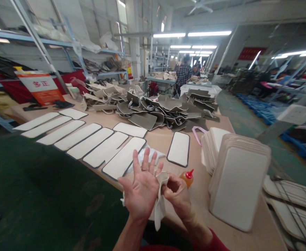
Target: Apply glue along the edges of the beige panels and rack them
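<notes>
My left hand (144, 191) is turned palm up with its fingers spread, a ring on one finger, and nothing lies on the palm. Beside it my right hand (177, 195) pinches a cream-white cloth (159, 209), which hangs down between the two hands in a loose fold. Just behind my right hand is a squeeze bottle (187, 178) with a red nozzle and amber contents, partly covered by that hand. White rounded panels with dark edges lie in a row along the table's left side, the nearest panel (125, 157) just beyond my left fingers.
One more dark-edged panel (179, 149) lies apart. To the right stands a tall stack of cream panels (239, 184). Grey-brown bag pieces (163, 108) are heaped across the table's back. An orange-and-white container (41, 87) stands back left. A person (183, 75) is in the distance.
</notes>
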The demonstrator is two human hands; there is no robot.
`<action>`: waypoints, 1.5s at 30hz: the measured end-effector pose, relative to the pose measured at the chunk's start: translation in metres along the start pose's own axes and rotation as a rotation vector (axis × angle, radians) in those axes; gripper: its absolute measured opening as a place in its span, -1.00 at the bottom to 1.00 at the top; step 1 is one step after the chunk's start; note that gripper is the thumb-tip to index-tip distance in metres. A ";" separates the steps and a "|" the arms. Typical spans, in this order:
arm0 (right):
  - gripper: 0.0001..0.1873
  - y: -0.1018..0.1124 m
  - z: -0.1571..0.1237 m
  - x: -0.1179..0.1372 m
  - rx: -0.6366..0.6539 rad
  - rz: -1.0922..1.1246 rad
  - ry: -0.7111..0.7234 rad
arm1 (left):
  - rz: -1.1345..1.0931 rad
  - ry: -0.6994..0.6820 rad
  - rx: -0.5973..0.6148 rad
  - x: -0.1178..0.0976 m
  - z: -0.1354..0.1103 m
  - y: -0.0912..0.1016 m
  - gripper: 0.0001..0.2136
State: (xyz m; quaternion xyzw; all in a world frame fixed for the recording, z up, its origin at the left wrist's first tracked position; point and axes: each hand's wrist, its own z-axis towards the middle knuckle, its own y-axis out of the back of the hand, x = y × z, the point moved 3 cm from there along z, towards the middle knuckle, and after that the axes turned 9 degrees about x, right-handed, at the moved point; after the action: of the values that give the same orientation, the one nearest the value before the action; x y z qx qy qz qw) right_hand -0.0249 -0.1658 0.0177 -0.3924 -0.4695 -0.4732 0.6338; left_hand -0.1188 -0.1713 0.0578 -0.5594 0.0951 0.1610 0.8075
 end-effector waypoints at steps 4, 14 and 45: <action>-0.95 -0.003 -0.003 -0.011 -0.001 0.220 -0.055 | -0.048 0.034 -0.053 0.001 0.001 -0.003 -0.22; -0.78 -0.002 -0.020 0.023 0.081 -0.134 0.029 | 0.367 -0.186 0.020 -0.006 -0.004 -0.024 0.03; -0.70 0.000 -0.012 0.058 0.209 -0.418 0.161 | 0.337 -0.125 0.025 0.000 -0.007 -0.043 0.04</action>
State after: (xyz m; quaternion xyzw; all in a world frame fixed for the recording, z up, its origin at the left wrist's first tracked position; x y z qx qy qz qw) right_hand -0.0159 -0.1903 0.0711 -0.1800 -0.5351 -0.5725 0.5946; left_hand -0.1032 -0.1919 0.0930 -0.5144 0.1392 0.3271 0.7804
